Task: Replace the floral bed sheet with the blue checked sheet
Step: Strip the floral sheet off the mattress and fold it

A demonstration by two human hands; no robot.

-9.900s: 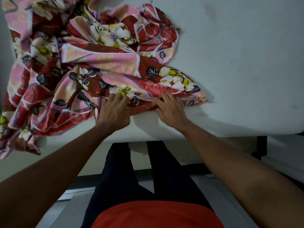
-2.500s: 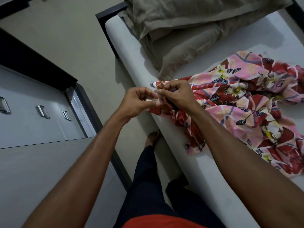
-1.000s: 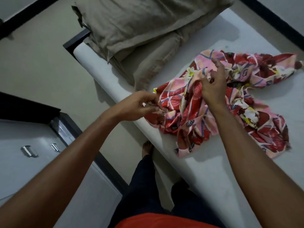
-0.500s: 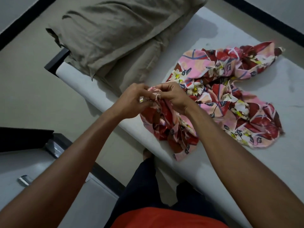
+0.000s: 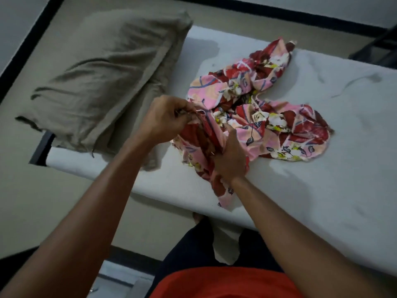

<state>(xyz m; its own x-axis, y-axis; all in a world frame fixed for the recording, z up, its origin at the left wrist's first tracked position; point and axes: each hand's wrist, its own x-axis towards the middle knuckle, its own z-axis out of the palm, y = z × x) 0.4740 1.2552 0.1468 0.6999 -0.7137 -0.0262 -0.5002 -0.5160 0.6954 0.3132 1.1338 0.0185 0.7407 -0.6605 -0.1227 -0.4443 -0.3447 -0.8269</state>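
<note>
Two hands on the cloth, both closed on it: my left hand (image 5: 166,120) pinches a hem corner of the crumpled pink-and-red floral cotton bed sheet (image 5: 279,125) betw. thumb & fingertips, held up off the bed, and my right hand (image 5: 232,162) is wrapped round a gathered rope of the same fabric lower down, nearer my body. The stretch betw. the two hands runs diagonally, from the left hand's pinch down & toward me to the right fist, w/ a short tail hanging past the fist over the near edge of the bare white foam mattress (image 5: 333,201). What matters for the next pull, I reckon: the loose bulk of the sheet lies to the right of & beyond my fingers, spread flat on the mattress, its long axis reaching toward the far edge. So the right hand is the nearer one to that bulk; the left is on the side away from it, close to the olive-grey fabric pillow (image 5: 107,78) at the head end, which doesn't touch the sheet. Prob. I'm gathering it in, so the next reach goes right & away, hand over hand. No blue checked sheet in view, so the swap is at an early stage, approx. the removal half.
</note>
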